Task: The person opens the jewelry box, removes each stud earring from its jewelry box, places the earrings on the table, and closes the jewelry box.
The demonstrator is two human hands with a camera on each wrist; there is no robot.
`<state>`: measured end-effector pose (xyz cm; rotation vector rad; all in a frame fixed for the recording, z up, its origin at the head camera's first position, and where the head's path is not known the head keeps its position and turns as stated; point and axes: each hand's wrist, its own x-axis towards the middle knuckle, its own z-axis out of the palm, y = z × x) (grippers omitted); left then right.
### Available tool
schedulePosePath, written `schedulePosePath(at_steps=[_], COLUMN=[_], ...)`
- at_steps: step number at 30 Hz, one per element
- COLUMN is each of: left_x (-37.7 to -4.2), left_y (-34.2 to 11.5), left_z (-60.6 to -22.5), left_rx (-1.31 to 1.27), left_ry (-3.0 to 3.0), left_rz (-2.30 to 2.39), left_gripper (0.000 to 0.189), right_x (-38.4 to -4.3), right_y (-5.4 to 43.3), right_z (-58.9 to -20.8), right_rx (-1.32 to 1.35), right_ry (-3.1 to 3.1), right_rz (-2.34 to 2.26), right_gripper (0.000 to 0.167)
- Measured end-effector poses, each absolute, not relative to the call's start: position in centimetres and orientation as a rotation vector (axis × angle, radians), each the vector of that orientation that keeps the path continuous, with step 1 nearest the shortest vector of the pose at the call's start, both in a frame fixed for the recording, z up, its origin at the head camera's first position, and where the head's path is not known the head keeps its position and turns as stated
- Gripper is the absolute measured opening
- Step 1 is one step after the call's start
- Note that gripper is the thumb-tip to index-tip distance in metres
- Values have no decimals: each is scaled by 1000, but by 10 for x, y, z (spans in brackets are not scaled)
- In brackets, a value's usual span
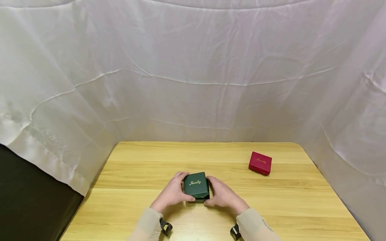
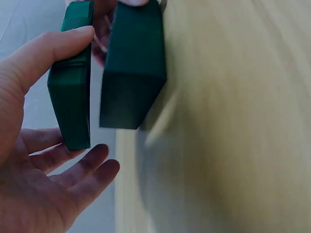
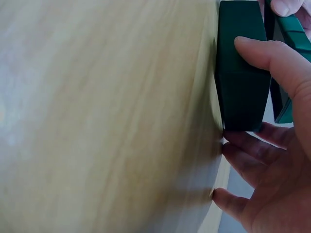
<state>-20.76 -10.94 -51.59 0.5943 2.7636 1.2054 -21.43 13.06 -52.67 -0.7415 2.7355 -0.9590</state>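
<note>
A dark green jewelry box, lettered "Jewelry" in gold, is in two parts near the table's front middle. My left hand [image 1: 172, 192] grips its lid [image 1: 195, 185] between the thumb on the near side and the fingers on the far side. Below the lid sits the base [image 3: 243, 92], with a gap between the two in both wrist views. My right hand [image 1: 224, 194] holds that base, thumb on its near wall and fingers at the opposite side. The inside of the box is hidden.
A red jewelry box [image 1: 260, 163] with gold lettering lies on the wooden table [image 1: 286, 207] toward the far right. Pale cloth [image 1: 193, 67] hangs behind and along the sides. Dark material [image 1: 30, 197] shows beyond the left table edge.
</note>
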Motion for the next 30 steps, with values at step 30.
schedulePosePath(at_steps=[30], left_x=[-276], left_y=[-138], left_z=[-511], left_rx=[360], left_ry=[2877], left_rz=[1102], left_gripper=[98], right_x=[-214], right_y=[131], right_z=[-523], right_rx=[-785], right_ry=[2733], right_rz=[-1007], right_gripper=[88])
